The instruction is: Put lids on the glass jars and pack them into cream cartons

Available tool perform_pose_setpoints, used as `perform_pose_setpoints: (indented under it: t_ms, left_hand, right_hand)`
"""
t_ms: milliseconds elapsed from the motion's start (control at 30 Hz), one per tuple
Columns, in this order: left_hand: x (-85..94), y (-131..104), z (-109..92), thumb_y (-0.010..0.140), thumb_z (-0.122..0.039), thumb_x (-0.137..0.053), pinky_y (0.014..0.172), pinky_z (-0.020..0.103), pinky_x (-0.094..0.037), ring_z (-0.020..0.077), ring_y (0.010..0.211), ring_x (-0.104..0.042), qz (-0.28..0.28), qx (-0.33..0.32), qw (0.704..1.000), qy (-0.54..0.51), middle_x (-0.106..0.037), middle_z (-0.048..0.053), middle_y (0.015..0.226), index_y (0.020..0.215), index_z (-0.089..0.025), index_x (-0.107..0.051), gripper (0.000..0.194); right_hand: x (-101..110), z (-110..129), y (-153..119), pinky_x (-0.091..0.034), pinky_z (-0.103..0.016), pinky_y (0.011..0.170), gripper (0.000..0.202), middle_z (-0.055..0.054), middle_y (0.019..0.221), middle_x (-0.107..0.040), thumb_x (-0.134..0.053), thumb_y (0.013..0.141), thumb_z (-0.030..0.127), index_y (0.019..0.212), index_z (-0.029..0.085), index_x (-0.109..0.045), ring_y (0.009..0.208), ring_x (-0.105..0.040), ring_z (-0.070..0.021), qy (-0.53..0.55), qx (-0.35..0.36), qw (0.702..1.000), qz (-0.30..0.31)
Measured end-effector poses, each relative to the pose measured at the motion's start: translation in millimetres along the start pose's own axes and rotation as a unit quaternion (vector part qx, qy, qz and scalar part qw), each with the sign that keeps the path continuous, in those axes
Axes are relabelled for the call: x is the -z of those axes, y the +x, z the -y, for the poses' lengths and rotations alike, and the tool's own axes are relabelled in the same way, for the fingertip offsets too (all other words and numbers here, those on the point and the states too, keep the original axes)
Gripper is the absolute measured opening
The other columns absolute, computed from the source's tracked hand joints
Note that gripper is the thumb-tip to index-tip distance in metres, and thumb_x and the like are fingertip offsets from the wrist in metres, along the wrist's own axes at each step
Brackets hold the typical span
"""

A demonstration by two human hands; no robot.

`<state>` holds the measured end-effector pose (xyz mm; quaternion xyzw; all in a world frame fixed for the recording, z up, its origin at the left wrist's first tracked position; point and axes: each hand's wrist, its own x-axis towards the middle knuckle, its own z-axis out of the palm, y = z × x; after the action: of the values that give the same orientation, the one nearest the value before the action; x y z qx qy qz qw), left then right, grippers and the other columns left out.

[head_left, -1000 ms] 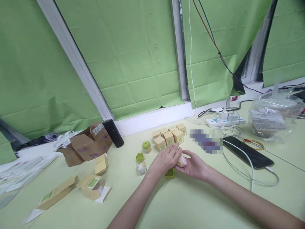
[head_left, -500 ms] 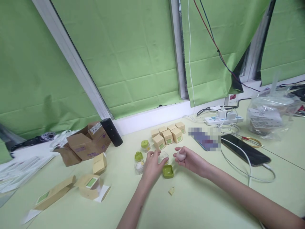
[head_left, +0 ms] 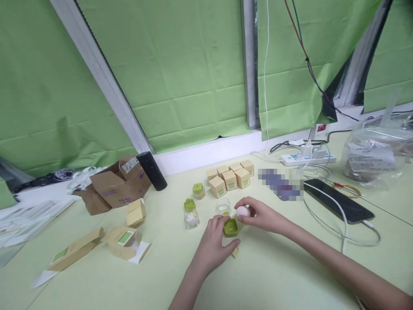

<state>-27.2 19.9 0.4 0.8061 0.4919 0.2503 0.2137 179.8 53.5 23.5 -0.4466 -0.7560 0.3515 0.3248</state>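
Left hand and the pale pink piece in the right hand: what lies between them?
In the head view, the green square cap lies between the left hand and the pale pink piece.

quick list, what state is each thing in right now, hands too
Left hand: open, at the green cap
Right hand: closed on the pink ball
Pink ball: held
Green cap: hollow side up
Clear jar: uncapped
Farthest jar: capped
Grouped small boxes: shut
Small box at left: open
Big brown box: flaps open
Phone: screen dark, cable plugged in
Power strip: plugs in it
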Motion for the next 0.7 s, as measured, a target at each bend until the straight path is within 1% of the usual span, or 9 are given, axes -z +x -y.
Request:
perform_pose_setpoints:
  t_ms: [133, 233, 300, 367, 433, 500, 567, 633, 700]
  left_hand:
    - [-4.8, -1.6, 13.7, 0.078, -0.030, -0.058, 0.094, 0.041, -0.037, 0.0242, 0.108, -0.045, -0.017, 0.009, 0.999, -0.039, -0.054, 0.007, 0.113, 0.117, -0.022, -0.049, 0.041]
    - [-5.7, -1.6, 20.1, 0.077, -0.032, -0.060, 0.094, 0.041, -0.037, 0.0241, 0.108, -0.046, -0.031, 0.021, 0.997, -0.072, -0.056, 0.006, 0.110, 0.112, -0.023, -0.052, 0.037]
    - [-5.2, -1.8, 20.8, 0.075, -0.031, -0.062, 0.095, 0.040, -0.037, 0.0240, 0.109, -0.047, -0.037, 0.036, 0.993, -0.103, -0.056, 0.006, 0.111, 0.111, -0.024, -0.054, 0.037]
    - [-4.1, -1.3, 19.5, 0.075, -0.031, -0.063, 0.094, 0.039, -0.039, 0.0233, 0.108, -0.050, -0.047, 0.062, 0.984, -0.157, -0.056, 0.007, 0.113, 0.112, -0.024, -0.053, 0.039]
    - [-2.7, 0.8, 17.0, 0.075, -0.031, -0.062, 0.090, 0.037, -0.042, 0.0219, 0.102, -0.055, -0.066, 0.095, 0.968, -0.223, -0.057, 0.008, 0.113, 0.112, -0.021, -0.051, 0.040]
    - [-0.9, 3.9, 14.1, 0.075, -0.029, -0.063, 0.085, 0.036, -0.045, 0.0203, 0.094, -0.058, -0.098, 0.120, 0.947, -0.283, -0.060, 0.010, 0.108, 0.111, -0.019, -0.050, 0.040]
    - [1.5, 6.7, 10.6, 0.071, -0.025, -0.065, 0.083, 0.034, -0.046, 0.0190, 0.091, -0.060, -0.133, 0.127, 0.921, -0.342, -0.061, 0.009, 0.103, 0.108, -0.018, -0.049, 0.040]
    - [5.0, 7.6, 6.6, 0.067, -0.021, -0.069, 0.083, 0.033, -0.046, 0.0183, 0.091, -0.060, -0.149, 0.130, 0.892, -0.407, -0.061, 0.008, 0.104, 0.105, -0.019, -0.050, 0.042]
    - [9.0, 5.9, 2.5, 0.065, -0.021, -0.070, 0.083, 0.033, -0.047, 0.0186, 0.093, -0.060, -0.141, 0.139, 0.862, -0.466, -0.059, 0.008, 0.109, 0.105, -0.020, -0.052, 0.044]
  right_hand:
    - [-2.3, -0.8, -5.2, -0.043, -0.026, 0.063, 0.025, -0.002, 0.087, -0.061, -0.056, 0.071, 0.020, 0.096, 0.021, -0.057, 0.072, -0.058, -0.0165, -0.115, 0.006, 0.992, 0.058]
    - [-3.0, -0.9, -8.8, -0.042, -0.026, 0.063, 0.023, -0.003, 0.090, -0.061, -0.054, 0.071, 0.015, 0.092, 0.021, -0.059, 0.073, -0.060, -0.0165, -0.183, 0.029, 0.977, 0.103]
    - [-2.4, 0.5, -9.7, -0.042, -0.026, 0.063, 0.025, -0.004, 0.092, -0.060, -0.057, 0.072, 0.017, 0.096, 0.021, -0.060, 0.075, -0.060, -0.0174, -0.210, 0.042, 0.970, 0.113]
    - [-3.2, 2.7, -9.7, -0.042, -0.028, 0.066, 0.024, -0.005, 0.095, -0.058, -0.061, 0.072, 0.024, 0.095, 0.021, -0.060, 0.081, -0.058, -0.0198, -0.242, 0.074, 0.963, 0.090]
    - [-8.5, 5.0, -9.8, -0.041, -0.030, 0.070, 0.016, -0.007, 0.093, -0.058, -0.061, 0.075, 0.028, 0.088, 0.019, -0.061, 0.084, -0.055, -0.0213, -0.285, 0.135, 0.948, 0.049]
    - [-19.4, 6.4, -11.0, -0.039, -0.032, 0.069, 0.012, -0.007, 0.086, -0.058, -0.057, 0.080, 0.029, 0.081, 0.018, -0.061, 0.082, -0.053, -0.0213, -0.332, 0.204, 0.920, 0.029]
    - [-32.9, 6.1, -13.1, -0.037, -0.032, 0.067, 0.018, -0.007, 0.081, -0.058, -0.056, 0.083, 0.034, 0.083, 0.017, -0.061, 0.077, -0.052, -0.0208, -0.367, 0.258, 0.893, 0.045]
    - [-43.7, 4.4, -15.0, -0.037, -0.032, 0.067, 0.023, -0.006, 0.080, -0.060, -0.057, 0.084, 0.039, 0.089, 0.017, -0.061, 0.076, -0.053, -0.0202, -0.382, 0.285, 0.876, 0.071]
    - [-47.2, 2.6, -15.8, -0.038, -0.031, 0.067, 0.017, -0.004, 0.078, -0.061, -0.054, 0.087, 0.033, 0.089, 0.018, -0.061, 0.074, -0.054, -0.0187, -0.389, 0.301, 0.865, 0.094]
